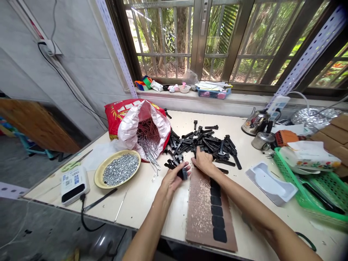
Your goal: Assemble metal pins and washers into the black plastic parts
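Observation:
My left hand [175,175] is closed around a small bunch of black plastic pieces [182,172], which stick out between thumb and fingers. At the near edge of a loose pile of similar long black pieces [206,139], my right hand [204,160] has its thumb and forefinger around a black piece; the other fingers are curled under. Below my right wrist lies a brown board [199,214] with pale specks and a column of square black pads [217,211] along its right side. My right forearm hides part of that board.
A red and white sack [125,119] spills long metal rods [148,145] onto the table. Beside it sit a yellow dish of small metal parts [118,169], scissors [72,165] and a white box-shaped device [74,185]. To the right are a white tray [272,183], a green basket [293,188] and a kettle [255,121].

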The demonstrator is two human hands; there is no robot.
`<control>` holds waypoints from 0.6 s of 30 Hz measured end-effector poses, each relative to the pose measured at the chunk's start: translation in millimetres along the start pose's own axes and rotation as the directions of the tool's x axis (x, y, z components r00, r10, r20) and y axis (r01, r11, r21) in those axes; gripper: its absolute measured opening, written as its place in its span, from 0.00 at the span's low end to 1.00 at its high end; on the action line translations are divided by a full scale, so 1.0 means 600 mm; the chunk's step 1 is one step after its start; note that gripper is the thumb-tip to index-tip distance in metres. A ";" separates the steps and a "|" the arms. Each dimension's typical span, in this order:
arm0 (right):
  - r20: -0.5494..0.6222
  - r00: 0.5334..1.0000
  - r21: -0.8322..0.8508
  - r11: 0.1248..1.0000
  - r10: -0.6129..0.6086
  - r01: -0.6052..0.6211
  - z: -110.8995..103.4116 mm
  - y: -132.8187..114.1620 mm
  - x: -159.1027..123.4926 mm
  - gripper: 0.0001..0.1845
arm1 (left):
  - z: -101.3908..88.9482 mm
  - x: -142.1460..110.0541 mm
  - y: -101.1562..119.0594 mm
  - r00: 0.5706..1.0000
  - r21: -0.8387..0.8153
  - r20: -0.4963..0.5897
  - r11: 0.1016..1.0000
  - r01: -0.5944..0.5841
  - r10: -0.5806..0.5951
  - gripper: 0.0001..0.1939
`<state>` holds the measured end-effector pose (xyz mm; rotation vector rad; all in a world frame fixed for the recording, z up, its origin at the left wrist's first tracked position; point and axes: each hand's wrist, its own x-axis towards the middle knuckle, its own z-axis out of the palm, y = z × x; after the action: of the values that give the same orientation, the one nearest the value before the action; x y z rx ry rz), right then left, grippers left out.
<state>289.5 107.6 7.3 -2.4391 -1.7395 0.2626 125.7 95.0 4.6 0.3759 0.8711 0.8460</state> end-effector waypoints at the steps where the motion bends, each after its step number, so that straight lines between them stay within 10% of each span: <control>1: 0.005 1.000 0.011 1.000 0.014 -0.014 -0.004 -0.001 0.000 0.30 | -0.002 -0.005 0.000 1.000 0.003 -0.012 1.000 -0.010 0.010 0.11; 8: -0.050 0.977 0.300 0.929 -0.209 0.215 -0.020 0.005 -0.079 0.31 | -0.010 -0.030 -0.025 0.992 -0.066 -0.051 0.991 -0.115 0.112 0.14; 13: -0.012 0.822 0.402 0.750 -0.569 0.525 -0.009 -0.024 -0.142 0.29 | -0.032 -0.042 -0.047 0.995 -0.052 0.079 0.997 -0.056 0.060 0.22; 16: 0.153 0.653 0.528 0.620 -0.742 0.580 -0.026 -0.045 -0.122 0.21 | -0.066 -0.052 -0.042 0.983 -0.027 -0.057 0.984 -0.178 0.176 0.22; 18: 0.185 0.628 0.618 0.586 -0.756 0.524 -0.033 -0.068 -0.089 0.15 | -0.086 -0.063 -0.034 0.952 -0.007 -0.156 0.964 -0.267 0.262 0.21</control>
<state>239.0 70.1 38.8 -1.2672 -2.2367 1.0772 81.6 50.7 -19.6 0.4128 0.9633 1.1464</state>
